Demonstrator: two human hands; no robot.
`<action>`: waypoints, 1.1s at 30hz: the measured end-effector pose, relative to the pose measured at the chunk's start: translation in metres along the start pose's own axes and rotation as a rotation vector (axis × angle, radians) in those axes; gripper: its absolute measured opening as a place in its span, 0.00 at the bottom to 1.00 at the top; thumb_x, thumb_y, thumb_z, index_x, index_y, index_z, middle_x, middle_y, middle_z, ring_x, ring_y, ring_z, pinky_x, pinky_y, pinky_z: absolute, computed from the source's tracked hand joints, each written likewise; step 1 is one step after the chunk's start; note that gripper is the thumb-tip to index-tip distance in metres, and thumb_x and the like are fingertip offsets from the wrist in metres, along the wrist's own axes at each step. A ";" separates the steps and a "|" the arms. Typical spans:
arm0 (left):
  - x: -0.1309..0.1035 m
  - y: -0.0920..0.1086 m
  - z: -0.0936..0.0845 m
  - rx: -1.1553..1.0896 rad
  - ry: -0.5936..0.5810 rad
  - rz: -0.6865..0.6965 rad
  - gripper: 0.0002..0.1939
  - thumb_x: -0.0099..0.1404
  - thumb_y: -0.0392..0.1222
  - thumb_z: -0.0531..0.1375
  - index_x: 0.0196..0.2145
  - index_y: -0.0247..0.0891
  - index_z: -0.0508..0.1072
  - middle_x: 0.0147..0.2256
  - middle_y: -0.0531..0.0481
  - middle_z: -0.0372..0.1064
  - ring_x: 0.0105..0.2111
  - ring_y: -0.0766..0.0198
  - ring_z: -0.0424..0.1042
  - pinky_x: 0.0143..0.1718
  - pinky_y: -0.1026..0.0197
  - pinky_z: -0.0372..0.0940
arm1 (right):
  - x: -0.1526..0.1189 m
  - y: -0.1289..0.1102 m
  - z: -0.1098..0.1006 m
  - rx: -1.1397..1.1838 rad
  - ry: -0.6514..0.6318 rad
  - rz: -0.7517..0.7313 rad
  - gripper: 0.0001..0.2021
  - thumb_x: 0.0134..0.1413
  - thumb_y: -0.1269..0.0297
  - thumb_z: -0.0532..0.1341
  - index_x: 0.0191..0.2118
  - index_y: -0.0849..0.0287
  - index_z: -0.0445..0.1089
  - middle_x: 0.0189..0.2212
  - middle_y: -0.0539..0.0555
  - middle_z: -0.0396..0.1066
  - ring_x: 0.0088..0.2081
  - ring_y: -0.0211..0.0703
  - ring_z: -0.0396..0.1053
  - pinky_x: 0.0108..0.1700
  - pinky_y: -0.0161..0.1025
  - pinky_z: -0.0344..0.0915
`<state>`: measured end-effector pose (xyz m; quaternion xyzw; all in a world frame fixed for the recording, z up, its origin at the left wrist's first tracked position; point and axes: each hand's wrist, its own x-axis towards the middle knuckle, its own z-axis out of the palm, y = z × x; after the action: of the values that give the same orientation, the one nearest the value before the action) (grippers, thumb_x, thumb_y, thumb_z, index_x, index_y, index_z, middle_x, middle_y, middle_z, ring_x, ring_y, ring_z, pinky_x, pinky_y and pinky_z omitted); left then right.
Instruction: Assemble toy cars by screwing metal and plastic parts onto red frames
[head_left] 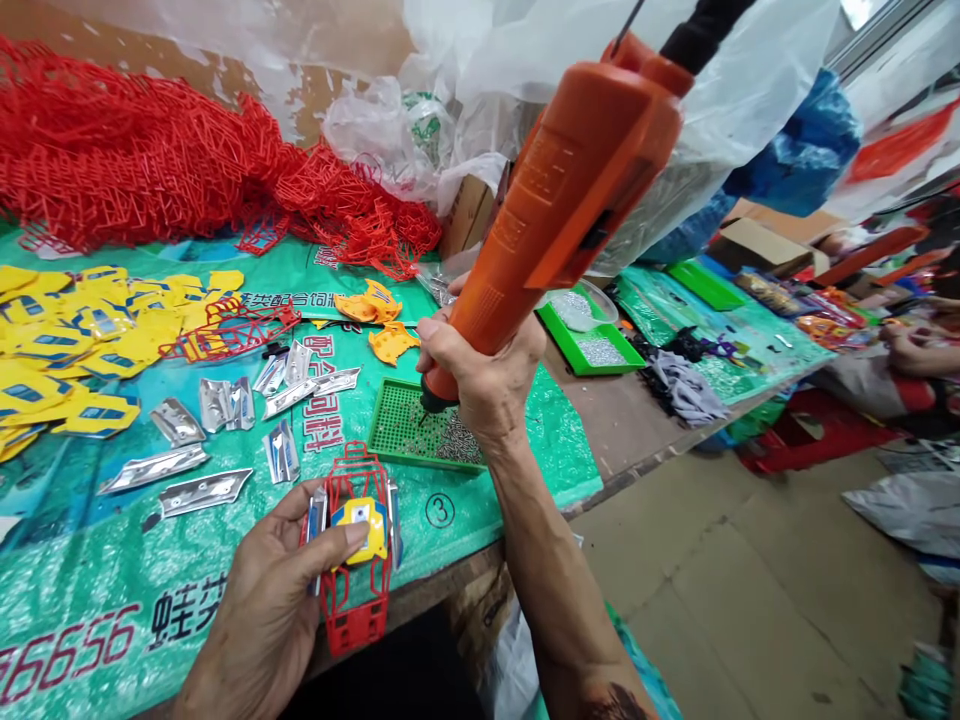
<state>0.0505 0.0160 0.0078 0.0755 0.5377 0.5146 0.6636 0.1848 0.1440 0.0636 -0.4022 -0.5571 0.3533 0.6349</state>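
My left hand (274, 590) grips a red plastic toy car frame (358, 610) near the table's front edge. A yellow panel (365, 528) lies on the frame under my thumb, and silver side pieces flank it. In my right hand (487, 375) is an orange electric screwdriver (540, 200), held at a slant with its tip down. That tip is over a green tray (390, 415) of small screws; whether it touches them I cannot tell. Loose silver panels (184, 465) lie left of the tray, with orange plastic pieces (382, 320) behind it.
Yellow panels (90, 330) are heaped at the left, and red frames (187, 170) pile up along the back. Bright green trays (592, 340) of small parts stand to the right. Plastic bags (465, 110) hang behind. Another person's hand (919, 350) shows at the far right.
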 end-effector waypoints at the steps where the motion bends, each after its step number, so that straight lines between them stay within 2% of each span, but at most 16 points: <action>1: -0.001 0.001 0.001 0.004 -0.010 0.000 0.29 0.37 0.30 0.74 0.39 0.37 0.72 0.29 0.51 0.78 0.23 0.61 0.77 0.25 0.64 0.73 | 0.000 0.001 0.000 -0.010 -0.005 -0.016 0.16 0.40 0.61 0.68 0.30 0.53 0.58 0.18 0.41 0.62 0.16 0.34 0.62 0.20 0.38 0.64; 6: -0.002 0.001 0.003 -0.030 0.013 0.033 0.27 0.39 0.29 0.73 0.38 0.36 0.73 0.28 0.52 0.78 0.24 0.62 0.77 0.26 0.64 0.73 | -0.002 0.002 0.001 -0.102 0.084 -0.083 0.16 0.39 0.63 0.68 0.32 0.54 0.60 0.23 0.43 0.66 0.19 0.35 0.63 0.22 0.38 0.64; 10: -0.001 -0.002 0.001 -0.028 -0.029 0.049 0.26 0.40 0.31 0.73 0.39 0.34 0.72 0.31 0.49 0.78 0.26 0.62 0.77 0.28 0.64 0.73 | -0.002 -0.009 0.004 -0.067 0.085 -0.094 0.17 0.40 0.62 0.70 0.29 0.53 0.59 0.21 0.44 0.65 0.18 0.37 0.63 0.21 0.40 0.65; 15: 0.000 -0.002 0.001 -0.057 -0.078 0.068 0.25 0.41 0.31 0.73 0.38 0.33 0.72 0.30 0.50 0.78 0.24 0.64 0.76 0.28 0.64 0.73 | -0.009 -0.040 0.009 0.005 0.046 -0.129 0.12 0.45 0.62 0.68 0.26 0.50 0.62 0.18 0.45 0.64 0.18 0.43 0.65 0.20 0.43 0.64; 18: 0.000 -0.003 0.001 -0.070 -0.074 0.081 0.23 0.42 0.30 0.73 0.37 0.33 0.72 0.29 0.51 0.77 0.23 0.66 0.75 0.27 0.66 0.72 | -0.017 -0.059 0.013 0.021 -0.034 -0.076 0.10 0.45 0.62 0.67 0.25 0.48 0.64 0.19 0.46 0.65 0.18 0.44 0.65 0.20 0.44 0.66; 21: -0.001 -0.003 0.000 -0.073 -0.103 0.071 0.24 0.43 0.29 0.72 0.40 0.34 0.72 0.31 0.50 0.78 0.25 0.65 0.76 0.29 0.65 0.72 | -0.027 -0.071 0.018 0.033 -0.090 -0.022 0.07 0.44 0.60 0.67 0.30 0.45 0.68 0.19 0.46 0.64 0.18 0.45 0.64 0.18 0.45 0.66; 24: -0.002 -0.003 0.000 -0.066 -0.131 0.065 0.24 0.45 0.30 0.71 0.41 0.35 0.71 0.31 0.50 0.78 0.26 0.64 0.76 0.29 0.64 0.72 | -0.037 -0.074 0.023 0.010 -0.068 0.004 0.12 0.44 0.58 0.67 0.38 0.42 0.68 0.20 0.46 0.63 0.18 0.45 0.64 0.18 0.43 0.66; 28: 0.000 -0.003 -0.001 -0.054 -0.144 0.068 0.23 0.46 0.30 0.71 0.39 0.35 0.70 0.29 0.50 0.77 0.25 0.64 0.76 0.29 0.63 0.72 | -0.044 -0.072 0.026 0.013 -0.067 0.016 0.10 0.46 0.56 0.65 0.37 0.42 0.68 0.21 0.46 0.63 0.18 0.43 0.63 0.19 0.43 0.67; 33: 0.002 -0.004 -0.002 -0.044 -0.174 0.088 0.20 0.49 0.30 0.69 0.40 0.34 0.71 0.27 0.52 0.76 0.24 0.66 0.74 0.30 0.63 0.71 | -0.046 -0.063 0.028 0.055 -0.062 -0.003 0.17 0.44 0.58 0.66 0.43 0.40 0.68 0.23 0.46 0.65 0.17 0.43 0.64 0.18 0.43 0.66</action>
<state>0.0512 0.0142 0.0032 0.1288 0.4626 0.5463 0.6862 0.1509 0.0790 0.1031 -0.3725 -0.5673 0.3799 0.6285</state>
